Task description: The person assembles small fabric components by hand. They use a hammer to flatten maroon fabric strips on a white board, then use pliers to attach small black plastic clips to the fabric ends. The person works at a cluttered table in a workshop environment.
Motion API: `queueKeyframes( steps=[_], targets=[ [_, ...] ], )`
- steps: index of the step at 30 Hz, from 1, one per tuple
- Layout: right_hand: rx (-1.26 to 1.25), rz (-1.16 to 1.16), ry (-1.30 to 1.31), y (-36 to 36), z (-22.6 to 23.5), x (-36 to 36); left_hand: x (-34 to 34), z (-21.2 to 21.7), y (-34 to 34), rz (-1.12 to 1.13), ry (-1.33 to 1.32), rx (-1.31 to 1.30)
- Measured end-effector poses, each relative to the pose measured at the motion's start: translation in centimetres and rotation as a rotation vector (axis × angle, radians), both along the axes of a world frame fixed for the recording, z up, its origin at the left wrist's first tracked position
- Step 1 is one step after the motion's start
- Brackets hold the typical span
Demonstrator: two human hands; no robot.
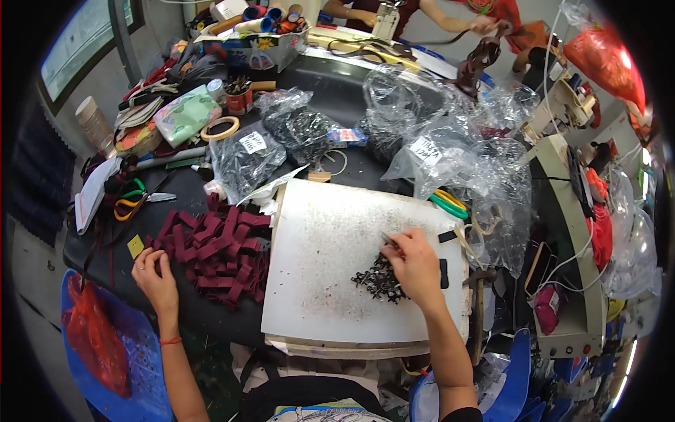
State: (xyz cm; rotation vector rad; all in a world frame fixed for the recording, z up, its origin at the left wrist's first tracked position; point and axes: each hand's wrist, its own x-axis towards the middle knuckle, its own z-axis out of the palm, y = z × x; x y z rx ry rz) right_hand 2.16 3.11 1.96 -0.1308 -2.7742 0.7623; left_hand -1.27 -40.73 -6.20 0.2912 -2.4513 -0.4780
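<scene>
My right hand rests on a scuffed white board, its fingers pinched on a small dark piece at the edge of a heap of small black pieces. My left hand lies on the dark table beside a pile of dark red strips, fingertips touching the nearest strips, holding nothing. A small yellow square sits just above that hand.
Clear plastic bags of dark parts crowd the table behind the board. Scissors with green and orange handles lie at the left, a tape roll further back. Another person's hands work at the far side. A red bag lies lower left.
</scene>
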Motion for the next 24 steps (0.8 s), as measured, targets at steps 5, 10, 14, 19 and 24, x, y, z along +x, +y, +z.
queueKeyframes(
  steps=[5,10,14,19,24],
  targets=[
    [-0.044,0.000,0.174,0.7,-0.4,-0.6,-0.2,4.3,3.6,-0.035,0.142,0.001],
    [-0.355,-0.125,0.234,-1.5,-0.4,0.8,3.5,9.2,16.2,-0.743,0.028,0.450],
    [-0.726,0.009,0.075,-6.6,0.7,3.9,5.7,7.7,21.3,-0.897,-0.475,1.179],
    [-0.626,0.188,0.026,-6.1,1.6,4.6,5.5,7.8,22.0,-0.926,-0.719,1.417],
    [-0.573,0.326,0.018,-5.6,1.0,4.6,6.2,7.6,21.4,-0.947,-0.708,1.309]
  ],
)
